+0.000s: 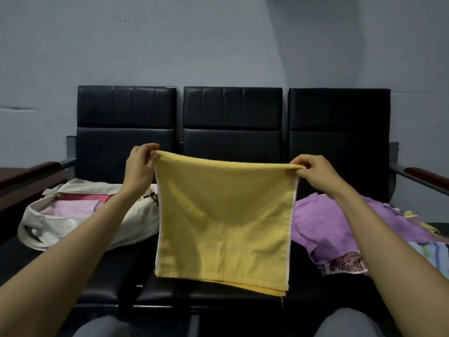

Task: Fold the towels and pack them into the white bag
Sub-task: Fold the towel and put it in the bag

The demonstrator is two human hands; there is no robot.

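Knees (pixel 104 327) cropped | left hand (pixel 141 166), right hand (pixel 315 171) pinch yellow towel (pixel 223 215) corners | white bag (pixel 141 226) partly hidden

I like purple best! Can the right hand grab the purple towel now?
Probably not yet: the right hand pinches the yellow towel. The purple towel lies uncovered just below it.

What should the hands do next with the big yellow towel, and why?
Probably bring the left hand across to the right hand, folding the yellow terry towel in half sideways. Each hand pinches a top corner, and the towel hangs wide, already doubled once. It looks too broad for the white canvas bag, where pink folded towels lie.
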